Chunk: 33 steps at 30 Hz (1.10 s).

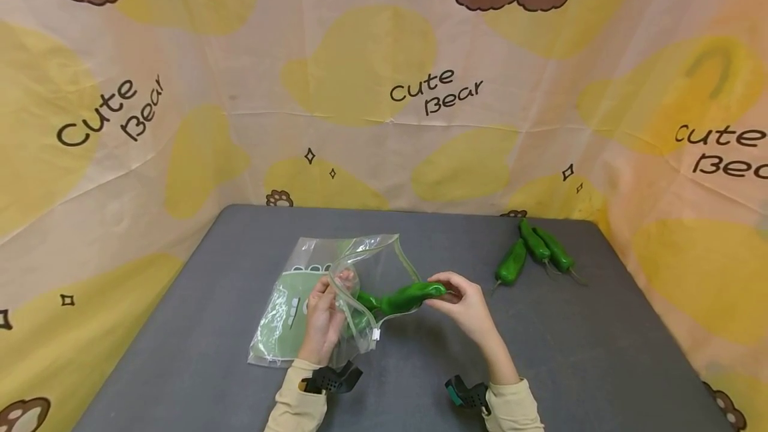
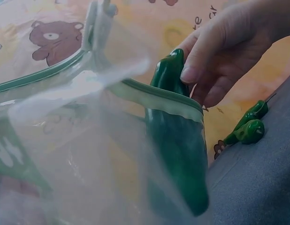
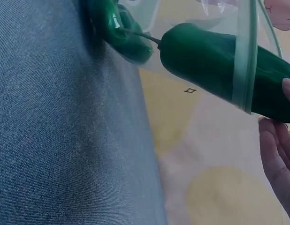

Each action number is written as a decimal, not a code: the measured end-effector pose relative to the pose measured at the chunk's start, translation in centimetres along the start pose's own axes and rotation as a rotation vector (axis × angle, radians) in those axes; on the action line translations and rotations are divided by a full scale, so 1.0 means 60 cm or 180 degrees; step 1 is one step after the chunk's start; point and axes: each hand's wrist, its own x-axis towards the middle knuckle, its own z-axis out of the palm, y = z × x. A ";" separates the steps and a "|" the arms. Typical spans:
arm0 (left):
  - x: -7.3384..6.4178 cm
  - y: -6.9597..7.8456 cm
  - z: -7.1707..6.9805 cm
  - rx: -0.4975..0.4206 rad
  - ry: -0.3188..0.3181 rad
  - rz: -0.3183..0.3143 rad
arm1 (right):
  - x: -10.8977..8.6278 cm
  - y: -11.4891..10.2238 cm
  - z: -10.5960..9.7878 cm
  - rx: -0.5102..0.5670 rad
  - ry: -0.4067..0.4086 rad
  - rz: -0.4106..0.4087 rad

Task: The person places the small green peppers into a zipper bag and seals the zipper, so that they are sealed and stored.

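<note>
My left hand (image 1: pixel 324 319) grips the clear zip bag (image 1: pixel 279 335) by one side of its mouth. The bag has a light green printed panel and a green zip edge, and its mouth gapes to the right. A long glossy green chili pepper (image 1: pixel 408 297) lies partway through the opening. My right hand (image 1: pixel 465 302) pinches its outer end between thumb and fingers. In the right wrist view, the pepper's thin stem points into the bag, towards more green pepper (image 3: pixel 124 40) behind the clear plastic. A white zip slider (image 1: pixel 376 335) sits at the bag's near edge.
Several green chili peppers (image 1: pixel 534 242) lie together at the back right of the grey table (image 1: pixel 576 345). Behind the table hangs a printed bear cloth (image 1: pixel 360 85). Both wrists wear black camera mounts (image 1: pixel 333 379).
</note>
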 end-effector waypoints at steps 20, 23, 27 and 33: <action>-0.006 -0.001 -0.001 -0.0018 0.0040 -0.0038 | -0.002 -0.012 0.002 -0.0298 0.0188 -0.0004; -0.006 -0.001 0.000 -0.0037 0.0045 -0.0023 | -0.002 -0.011 0.002 -0.0113 0.0352 -0.0026; -0.004 -0.003 0.001 -0.0083 0.0033 -0.0023 | -0.001 -0.011 0.006 0.0157 0.0481 0.0037; -0.004 -0.005 0.004 -0.0040 0.0040 -0.0031 | -0.003 -0.008 0.013 0.0220 0.0292 0.0021</action>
